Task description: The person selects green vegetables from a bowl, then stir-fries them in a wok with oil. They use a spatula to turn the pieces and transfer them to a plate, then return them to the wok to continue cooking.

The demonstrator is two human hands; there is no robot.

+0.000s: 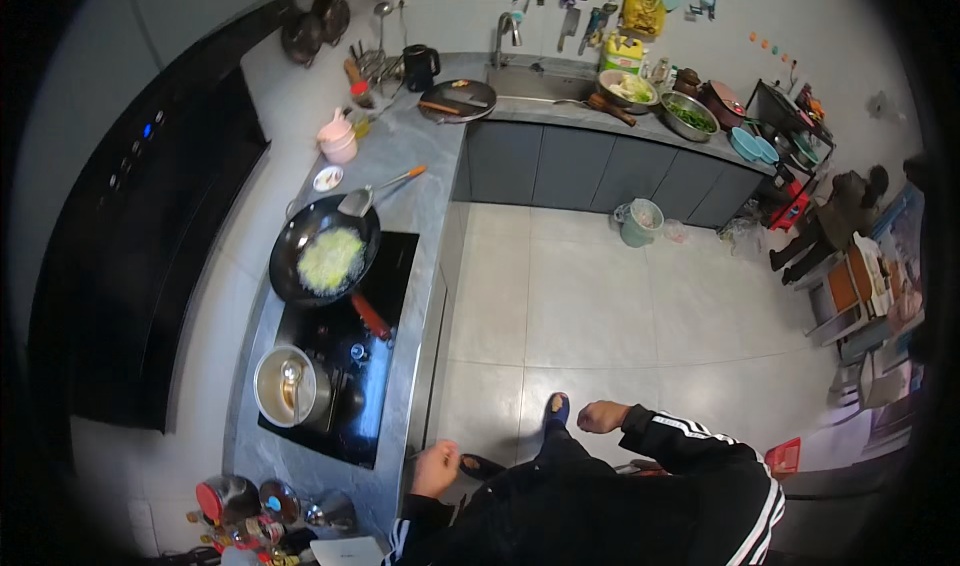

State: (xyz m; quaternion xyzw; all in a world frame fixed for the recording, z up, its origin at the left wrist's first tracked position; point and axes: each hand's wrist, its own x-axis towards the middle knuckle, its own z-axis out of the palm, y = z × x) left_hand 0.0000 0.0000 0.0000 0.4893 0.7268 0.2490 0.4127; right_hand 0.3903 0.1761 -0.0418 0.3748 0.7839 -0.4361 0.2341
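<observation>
My left hand [436, 469] is loosely curled beside the front edge of the counter, near the cooktop [352, 436]. My right hand [603, 417] hangs over the floor with its fingers curled in. Nothing shows in either hand. On the far part of the cooktop stands a black wok [285, 256] with a red handle, holding bubbling pale yellow-green food [331, 261]. A slotted-looking spatula [356, 202] with an orange handle rests across the wok's rim and the counter. Nearer me, a metal pot [262, 386] holds a ladle [291, 370] and some brownish liquid.
Jars and bottles [228, 499] crowd the near counter end. A black pan lid [476, 98] lies by the sink [540, 84]. Bowls of greens [690, 116] and pale vegetables [634, 89] stand on the far counter. A bin [640, 223] stands on the floor; another person [835, 216] is at right.
</observation>
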